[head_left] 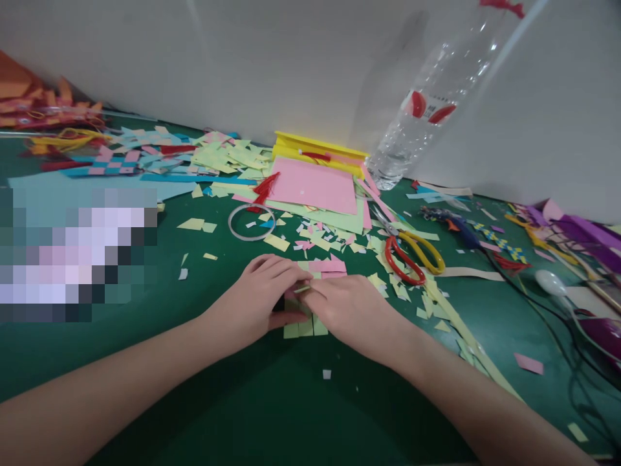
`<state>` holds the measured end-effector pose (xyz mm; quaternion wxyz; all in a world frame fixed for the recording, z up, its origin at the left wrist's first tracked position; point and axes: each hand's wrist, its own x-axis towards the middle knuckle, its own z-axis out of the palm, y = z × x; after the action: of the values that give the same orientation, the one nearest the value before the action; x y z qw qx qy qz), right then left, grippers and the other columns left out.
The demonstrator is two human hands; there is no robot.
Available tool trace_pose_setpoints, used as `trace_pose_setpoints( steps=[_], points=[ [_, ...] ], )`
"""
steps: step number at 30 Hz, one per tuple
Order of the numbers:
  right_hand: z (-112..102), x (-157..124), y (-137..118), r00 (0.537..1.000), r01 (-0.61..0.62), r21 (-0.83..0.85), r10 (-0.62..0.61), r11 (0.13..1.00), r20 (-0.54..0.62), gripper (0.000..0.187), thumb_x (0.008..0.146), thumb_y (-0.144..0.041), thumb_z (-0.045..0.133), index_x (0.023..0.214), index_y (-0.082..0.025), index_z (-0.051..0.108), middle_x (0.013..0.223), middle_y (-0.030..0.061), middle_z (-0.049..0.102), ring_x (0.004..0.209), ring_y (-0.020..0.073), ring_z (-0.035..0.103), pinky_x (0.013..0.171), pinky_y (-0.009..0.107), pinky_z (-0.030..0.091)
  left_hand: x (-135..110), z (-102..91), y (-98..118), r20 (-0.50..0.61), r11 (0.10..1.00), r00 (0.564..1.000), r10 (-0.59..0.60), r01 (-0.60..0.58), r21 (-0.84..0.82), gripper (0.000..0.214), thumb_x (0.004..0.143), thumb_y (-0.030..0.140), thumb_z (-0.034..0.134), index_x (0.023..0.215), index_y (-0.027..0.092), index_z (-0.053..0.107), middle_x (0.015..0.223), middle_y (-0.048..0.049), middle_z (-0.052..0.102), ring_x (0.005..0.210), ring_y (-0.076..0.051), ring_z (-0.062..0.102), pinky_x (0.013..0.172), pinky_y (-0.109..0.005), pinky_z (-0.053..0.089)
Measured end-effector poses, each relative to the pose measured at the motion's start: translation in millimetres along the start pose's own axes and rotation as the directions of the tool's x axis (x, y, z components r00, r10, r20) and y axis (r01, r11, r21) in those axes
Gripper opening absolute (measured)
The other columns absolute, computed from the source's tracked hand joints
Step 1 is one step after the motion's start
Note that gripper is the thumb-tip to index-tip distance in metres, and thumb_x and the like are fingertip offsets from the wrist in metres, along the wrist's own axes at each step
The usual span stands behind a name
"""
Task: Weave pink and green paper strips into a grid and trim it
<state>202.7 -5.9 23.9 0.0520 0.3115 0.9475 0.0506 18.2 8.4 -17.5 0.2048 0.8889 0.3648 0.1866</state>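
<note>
Both hands meet over a small piece of woven paper strips (305,328), pale green at its near edge. Pink strips (332,266) stick out at its far right. My left hand (269,291) curls round the left side, its thumb low against the green strips and its fingers bent over the top. My right hand (352,314) comes from the right with its fingertips pinched at the middle of the weave, touching the left fingers. A thin pale green edge shows between the fingertips. The hands hide most of the weave's centre.
Red-and-yellow-handled scissors (407,252) lie right of many paper scraps. Behind are a clear ring (251,222), pink paper sheets (315,184) and a plastic bottle (412,123) leaning on the wall. A glue gun (463,233) with a cable lies right. A blurred-out object (77,255) lies left.
</note>
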Motion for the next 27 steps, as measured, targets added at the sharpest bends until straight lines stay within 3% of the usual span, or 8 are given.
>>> trace_pose_setpoints(
  steps=[8,18,27],
  points=[
    [2.0,0.2,7.0,0.999,-0.009,0.073,0.006,0.997,0.04,0.013,0.087,-0.009,0.048,0.089,-0.012,0.061,0.086,0.006,0.068,0.078,0.018,0.064,0.054,0.025,0.042,0.2,1.8,0.1,-0.016,1.0,1.0,-0.005,0.006,0.024,0.037,0.08,0.038,0.064,0.112,0.025,0.051,0.113,-0.0026,0.06,0.109,-0.023,0.051,0.098,-0.042,0.033],
    [6.1,1.2,14.6,0.999,-0.036,0.198,0.034,0.979,0.016,0.017,0.091,-0.014,0.045,0.085,-0.015,0.061,0.082,0.0017,0.067,0.076,0.0157,0.063,0.05,0.026,0.034,1.3,0.5,2.6,0.003,0.997,1.0,-0.023,0.023,0.07,0.021,0.078,0.034,0.066,0.089,0.022,0.054,0.105,-0.0018,0.059,0.105,-0.023,0.05,0.096,-0.041,0.034],
    [8.7,0.0,14.9,0.999,-0.034,0.229,0.031,0.973,0.014,0.016,0.091,-0.015,0.045,0.091,-0.014,0.06,0.089,0.0036,0.067,0.08,0.0166,0.063,0.058,0.026,0.043,1.6,0.3,1.7,0.004,0.997,1.0,-0.012,0.012,0.074,0.022,0.078,0.036,0.066,0.078,0.02,0.051,0.098,-0.0012,0.058,0.101,-0.022,0.05,0.096,-0.041,0.033]
  ],
)
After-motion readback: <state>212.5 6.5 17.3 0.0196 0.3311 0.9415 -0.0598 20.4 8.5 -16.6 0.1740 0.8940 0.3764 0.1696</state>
